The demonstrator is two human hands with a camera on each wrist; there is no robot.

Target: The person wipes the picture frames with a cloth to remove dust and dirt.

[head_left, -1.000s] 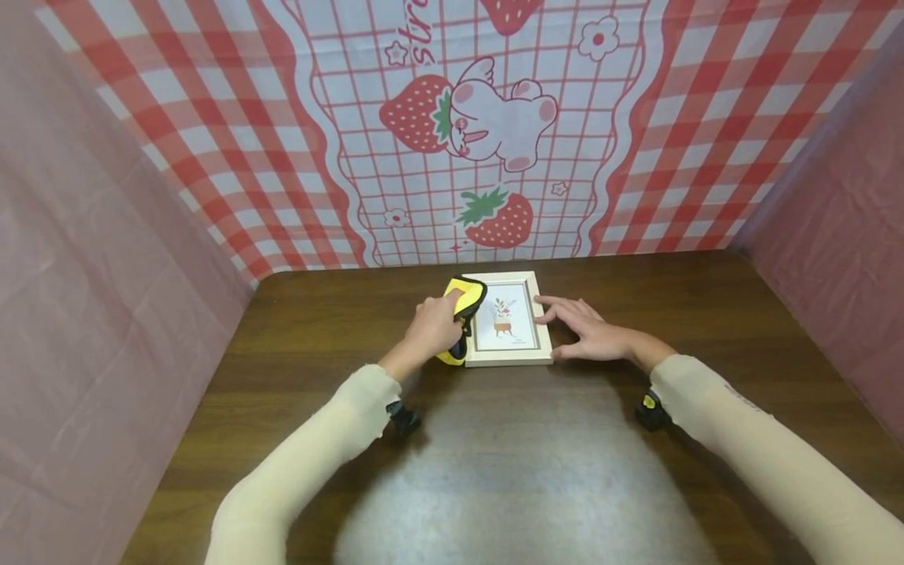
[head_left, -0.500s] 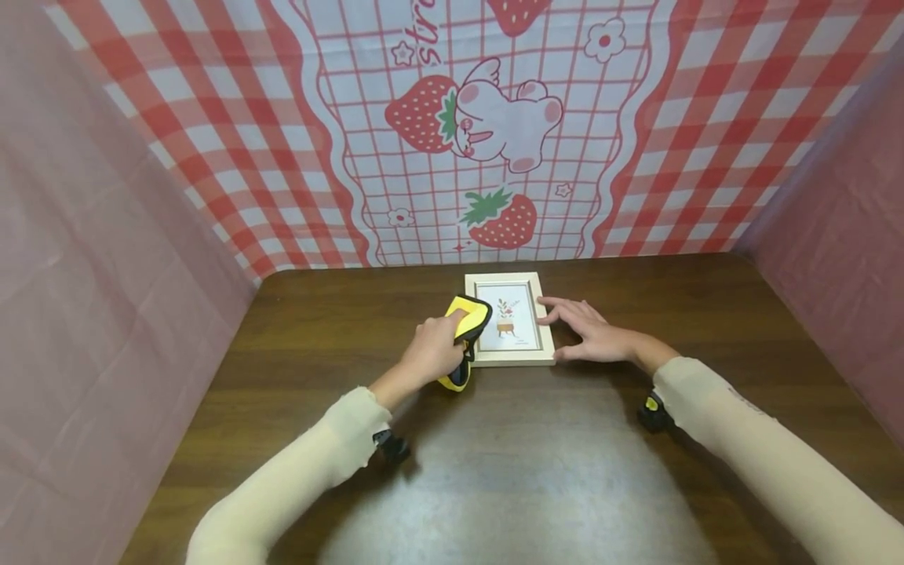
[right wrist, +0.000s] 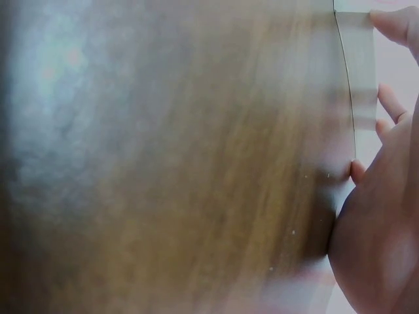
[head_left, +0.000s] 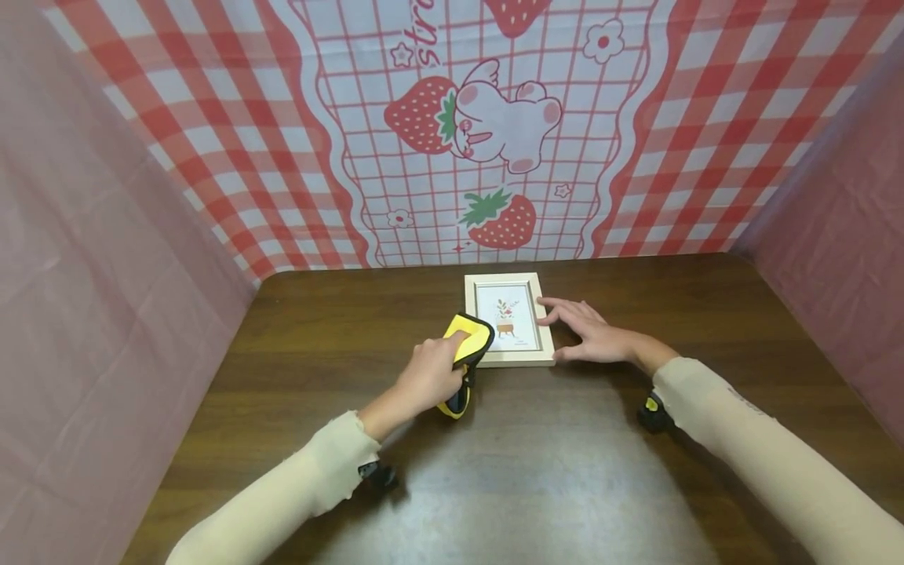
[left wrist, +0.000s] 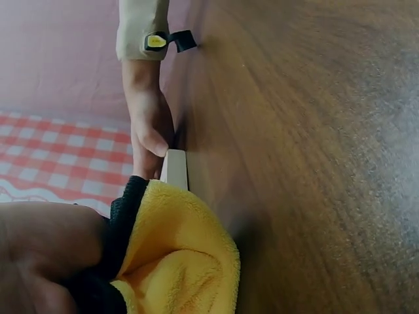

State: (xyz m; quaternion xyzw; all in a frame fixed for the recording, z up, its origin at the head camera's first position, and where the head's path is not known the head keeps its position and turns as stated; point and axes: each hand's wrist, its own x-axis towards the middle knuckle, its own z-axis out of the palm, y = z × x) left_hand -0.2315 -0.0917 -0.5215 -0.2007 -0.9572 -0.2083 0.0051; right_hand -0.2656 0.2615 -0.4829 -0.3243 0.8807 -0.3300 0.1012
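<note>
A cream picture frame [head_left: 510, 359] with a potted-plant print lies face up on the wooden table. My left hand [head_left: 428, 375] grips a folded yellow cleaning cloth [head_left: 469, 337] with black edging, over the frame's lower left corner. Part of the cloth hangs below the hand, past the frame's near edge. In the left wrist view the fluffy yellow cloth [left wrist: 186, 255] hides most of the frame [left wrist: 175, 169]. My right hand [head_left: 589, 333] rests against the frame's right side, its fingers spread and fingertips touching the edge. The right wrist view shows those fingers [right wrist: 391, 104] along the frame's side.
The brown wooden table [head_left: 537, 463] spreads around the frame. Behind it hangs a red-and-white strawberry-print cloth [head_left: 494, 118]. Pink fabric walls [head_left: 106, 275] stand at left and right. A small black device [head_left: 377, 475] sits at each wrist.
My left hand has drawn the cloth down the frame's left side toward me, uncovering the upper left corner. The right hand and the frame stay nearly in place.
</note>
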